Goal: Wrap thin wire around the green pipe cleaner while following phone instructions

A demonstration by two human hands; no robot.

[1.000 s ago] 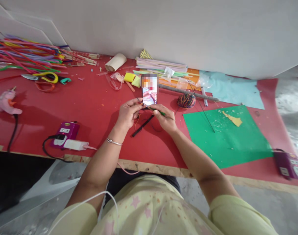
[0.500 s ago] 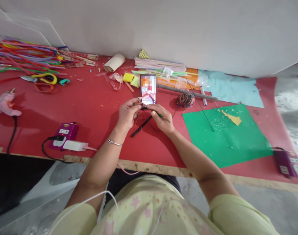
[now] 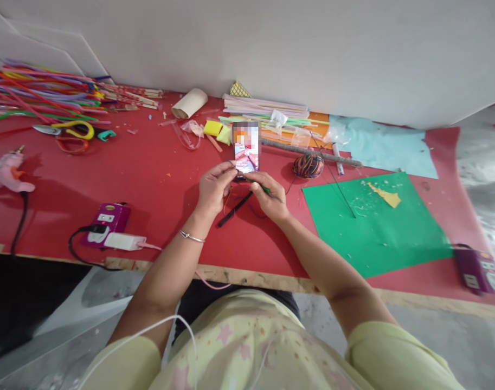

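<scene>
My left hand (image 3: 215, 187) is closed, its thumb and fingertips pinching multicoloured yarn, with a thin loose strand hanging below. Close beside it, my right hand (image 3: 270, 196) grips what looks like a crochet hook with a green handle (image 3: 265, 189); its tip by the left fingers is too small to make out. Just beyond both hands stands a phone (image 3: 246, 157) with its screen lit. A ball of multicoloured yarn (image 3: 308, 166) rests to the right, with a strand running toward my right hand. Under the hands a black stick (image 3: 234, 210) lies slantwise on the red table (image 3: 161, 179).
Scissors (image 3: 74, 131), a pink glue gun (image 3: 11, 172) and a purple power socket (image 3: 111, 218) are on the left. A green sheet (image 3: 353, 238) with scraps lies right. Pipe cleaners (image 3: 39, 92), a cardboard tube (image 3: 190, 104), straws (image 3: 267, 104) and a grey rod (image 3: 312, 150) line the back.
The fingertips of both hands have shifted very slightly around the yarn. Everything else stays in place.
</scene>
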